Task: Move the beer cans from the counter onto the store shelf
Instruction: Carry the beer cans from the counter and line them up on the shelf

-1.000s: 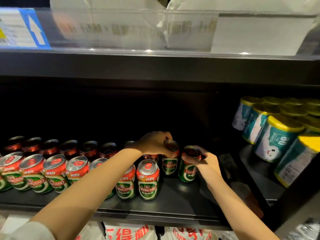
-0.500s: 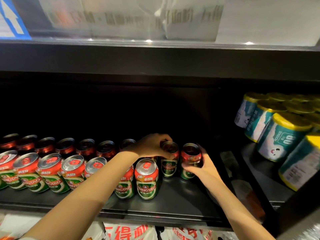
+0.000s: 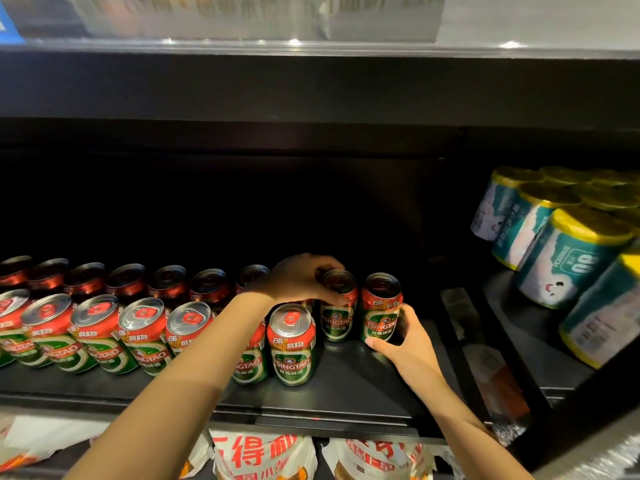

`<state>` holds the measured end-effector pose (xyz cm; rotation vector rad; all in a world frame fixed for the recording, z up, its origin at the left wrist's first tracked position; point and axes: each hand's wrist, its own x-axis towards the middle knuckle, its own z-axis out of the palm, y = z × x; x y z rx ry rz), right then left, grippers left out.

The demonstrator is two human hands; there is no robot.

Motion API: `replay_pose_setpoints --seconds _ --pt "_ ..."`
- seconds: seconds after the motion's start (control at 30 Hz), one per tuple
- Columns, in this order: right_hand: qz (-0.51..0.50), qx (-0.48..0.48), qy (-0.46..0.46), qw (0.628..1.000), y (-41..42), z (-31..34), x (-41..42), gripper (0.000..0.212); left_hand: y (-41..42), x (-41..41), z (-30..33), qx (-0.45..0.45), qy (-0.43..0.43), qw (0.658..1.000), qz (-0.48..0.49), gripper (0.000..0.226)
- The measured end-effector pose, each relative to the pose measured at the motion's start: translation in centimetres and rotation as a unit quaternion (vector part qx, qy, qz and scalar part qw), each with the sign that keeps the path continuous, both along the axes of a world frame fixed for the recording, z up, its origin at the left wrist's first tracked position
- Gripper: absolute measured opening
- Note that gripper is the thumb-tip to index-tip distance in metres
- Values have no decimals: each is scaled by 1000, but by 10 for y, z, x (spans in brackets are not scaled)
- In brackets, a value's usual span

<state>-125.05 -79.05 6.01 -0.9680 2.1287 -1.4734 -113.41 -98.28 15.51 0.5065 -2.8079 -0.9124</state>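
Note:
Two rows of red and green beer cans stand on the black shelf (image 3: pixel 363 382). My left hand (image 3: pixel 298 280) reaches into the back row and grips the top of one upright can (image 3: pixel 337 317). Right beside it stands another can (image 3: pixel 381 311), with my right hand (image 3: pixel 405 339) wrapped around its lower right side, thumb at its base. Both cans rest upright on the shelf. A front-row can (image 3: pixel 292 344) stands just in front of them, and several more cans (image 3: pixel 142 337) line up to the left.
Teal and yellow cylinder packs (image 3: pixel 568 258) lean on a neighbouring shelf at the right, past a black divider (image 3: pixel 460 327). A clear price-tag rail (image 3: pixel 311 43) runs overhead. White bags with red print (image 3: pixel 263 459) lie on the level below. Bare shelf shows at the front right.
Both hands pushed their cans further back on the shelf and set them side by side. The right hand slid down from the can's top to its lower side.

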Motion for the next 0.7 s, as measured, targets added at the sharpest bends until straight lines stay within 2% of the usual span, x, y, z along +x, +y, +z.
replay_pose_setpoints --seconds 0.27,0.4,0.47,0.53,0.57,0.63,0.7 --pt "-18 18 12 1000 0 1 4 65 0 0 -2 -3 -14 1000 3 53" --pt "12 19 -3 1000 3 10 7 69 4 0 2 3 -27 1000 2 62" --pt "31 -4 -34 999 7 24 10 67 8 4 13 -13 -9 1000 10 68" --pt "24 -49 -50 997 10 43 16 62 13 11 28 -60 25 997 37 63" --pt "5 -62 -33 998 10 54 19 60 16 18 36 -91 34 994 53 59" --pt "-42 -54 57 996 6 77 26 56 25 39 48 -147 25 985 82 52" --pt "-32 -33 152 987 -3 99 40 51 38 73 55 -187 21 975 120 49"
